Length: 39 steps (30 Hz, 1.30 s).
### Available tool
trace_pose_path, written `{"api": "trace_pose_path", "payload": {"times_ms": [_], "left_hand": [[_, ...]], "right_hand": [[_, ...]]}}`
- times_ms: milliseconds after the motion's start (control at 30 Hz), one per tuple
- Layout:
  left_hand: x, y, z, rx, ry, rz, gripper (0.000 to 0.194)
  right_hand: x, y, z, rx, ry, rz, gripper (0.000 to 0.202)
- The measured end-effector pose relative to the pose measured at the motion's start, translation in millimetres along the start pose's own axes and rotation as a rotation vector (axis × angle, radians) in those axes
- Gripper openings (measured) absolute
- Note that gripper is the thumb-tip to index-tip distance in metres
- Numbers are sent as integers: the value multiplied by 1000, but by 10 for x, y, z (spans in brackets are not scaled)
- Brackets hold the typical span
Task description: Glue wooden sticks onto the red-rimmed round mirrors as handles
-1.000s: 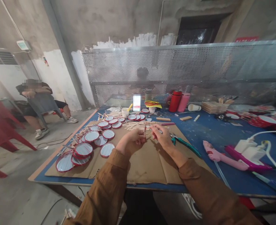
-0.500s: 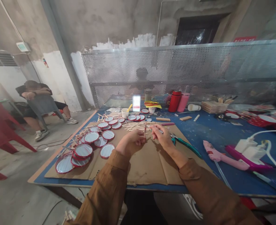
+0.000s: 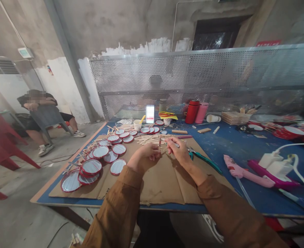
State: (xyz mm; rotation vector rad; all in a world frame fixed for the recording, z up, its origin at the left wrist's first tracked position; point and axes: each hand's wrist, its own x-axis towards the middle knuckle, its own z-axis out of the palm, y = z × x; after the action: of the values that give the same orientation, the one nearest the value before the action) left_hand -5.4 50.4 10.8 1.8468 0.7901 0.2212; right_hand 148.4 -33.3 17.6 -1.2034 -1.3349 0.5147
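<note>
My left hand (image 3: 147, 156) is closed and pinches a thin wooden stick (image 3: 160, 140), held upright and darker on its lower part. Just to the right, my right hand (image 3: 180, 151) curls its fingers around a slim pen-like tool (image 3: 176, 145) with a pale end; its tip is too small to make out. Both hands hover over a brown cardboard sheet (image 3: 164, 186). Beyond them lie loose wooden sticks (image 3: 145, 139). Several round discs with red rims (image 3: 118, 166) spread over the cardboard's left side, some overlapping. Teal-handled pliers (image 3: 207, 161) rest beside my right wrist.
A pink glue gun (image 3: 241, 170) and a purple power strip (image 3: 278, 175) with white plugs lie at the right. Behind stand a phone (image 3: 150, 114), a paper cup (image 3: 137, 124), a red bottle (image 3: 192, 112) and a perforated metal screen (image 3: 131, 75). A person sits at the left.
Almost nothing differs. Both hands keep the same hold and place; the view has shifted very slightly.
</note>
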Motion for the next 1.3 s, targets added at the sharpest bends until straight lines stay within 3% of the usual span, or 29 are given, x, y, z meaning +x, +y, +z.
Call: {"api": "trace_pose_path", "payload": {"times_ms": [1300], "left_hand": [[-22,41,-10,19,-10,-12,13]], "right_hand": [[-19,-4,8,-28,-39,16,38]]}}
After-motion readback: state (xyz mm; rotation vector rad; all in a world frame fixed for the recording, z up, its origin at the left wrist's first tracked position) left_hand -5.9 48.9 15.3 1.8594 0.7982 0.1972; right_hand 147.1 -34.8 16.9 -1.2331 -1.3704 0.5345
